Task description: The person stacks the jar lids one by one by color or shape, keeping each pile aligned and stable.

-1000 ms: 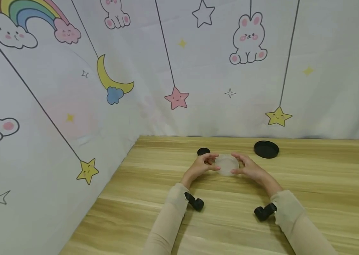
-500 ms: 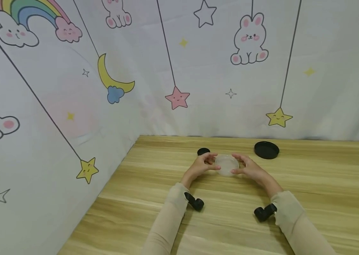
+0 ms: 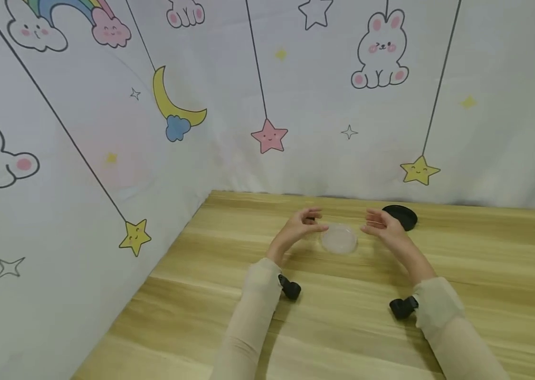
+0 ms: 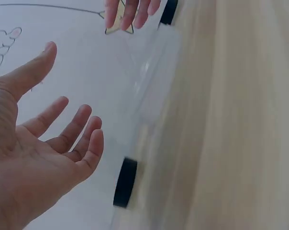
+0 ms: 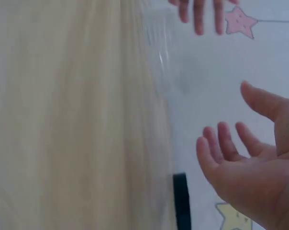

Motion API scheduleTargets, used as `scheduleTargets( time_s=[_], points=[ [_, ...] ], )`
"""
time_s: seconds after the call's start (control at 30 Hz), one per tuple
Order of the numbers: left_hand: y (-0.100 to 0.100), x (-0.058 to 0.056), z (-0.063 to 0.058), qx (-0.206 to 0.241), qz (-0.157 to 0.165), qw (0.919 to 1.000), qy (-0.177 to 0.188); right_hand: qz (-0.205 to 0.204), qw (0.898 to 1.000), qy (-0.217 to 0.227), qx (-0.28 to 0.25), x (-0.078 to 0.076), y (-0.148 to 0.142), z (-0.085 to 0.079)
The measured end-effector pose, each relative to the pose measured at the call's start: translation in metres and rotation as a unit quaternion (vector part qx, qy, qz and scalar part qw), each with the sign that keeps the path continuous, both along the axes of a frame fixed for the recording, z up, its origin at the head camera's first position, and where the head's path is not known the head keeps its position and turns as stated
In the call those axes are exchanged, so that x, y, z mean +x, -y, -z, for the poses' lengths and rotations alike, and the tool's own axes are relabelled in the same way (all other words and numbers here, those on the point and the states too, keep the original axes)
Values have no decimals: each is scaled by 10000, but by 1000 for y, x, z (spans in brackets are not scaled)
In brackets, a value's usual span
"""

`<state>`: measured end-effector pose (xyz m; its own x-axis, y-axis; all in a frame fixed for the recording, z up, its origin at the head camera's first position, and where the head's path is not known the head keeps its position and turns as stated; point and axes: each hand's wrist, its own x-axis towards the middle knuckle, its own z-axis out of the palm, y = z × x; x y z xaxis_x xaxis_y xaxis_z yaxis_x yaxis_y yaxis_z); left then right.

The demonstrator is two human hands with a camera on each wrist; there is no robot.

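Observation:
A clear, round, shallow plastic container [image 3: 339, 239] sits on the wooden table between the two hands. My left hand [image 3: 298, 228] hovers at its left side, fingers spread and thumb tip close by the rim, holding nothing. On the other side, my right hand [image 3: 391, 230] is raised off to the right with relaxed fingers and an empty palm. Both wrist views show bare palms, with the container [image 4: 160, 76] beyond the left hand. A small black disc [image 4: 125, 182] lies behind the left hand, mostly hidden by it in the head view.
A larger black round lid or shallow dish [image 3: 402, 217] lies at the back right, partly covered by the right hand. The table [image 3: 338, 316] meets a white cloth backdrop [image 3: 324, 169] printed with stars and bunnies; another cloth side runs along the left edge.
Both hands have let go of the clear container and risen away from it, the right hand moving further off to the right. The container stays on the table. The head view has tilted slightly.

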<state>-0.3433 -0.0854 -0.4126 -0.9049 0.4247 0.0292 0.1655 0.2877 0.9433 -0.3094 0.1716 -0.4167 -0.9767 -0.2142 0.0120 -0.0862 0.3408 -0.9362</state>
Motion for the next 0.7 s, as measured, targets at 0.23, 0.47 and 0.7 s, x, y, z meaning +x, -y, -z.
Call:
scheduleTargets(
  time_s=[0.23, 0.47, 0.7],
  points=[
    [-68, 7, -26, 381, 192, 9990, -121, 1050, 9941, -284, -22, 0, -29, -12],
    [-124, 4, -19, 463, 140, 9987, 143, 1512, 9877, -406, 37, -2, -66, -10],
    [-176, 6, 1, 852, -699, 9936, 259, 1854, 9822, -221, -199, 3, -84, 0]
  ],
)
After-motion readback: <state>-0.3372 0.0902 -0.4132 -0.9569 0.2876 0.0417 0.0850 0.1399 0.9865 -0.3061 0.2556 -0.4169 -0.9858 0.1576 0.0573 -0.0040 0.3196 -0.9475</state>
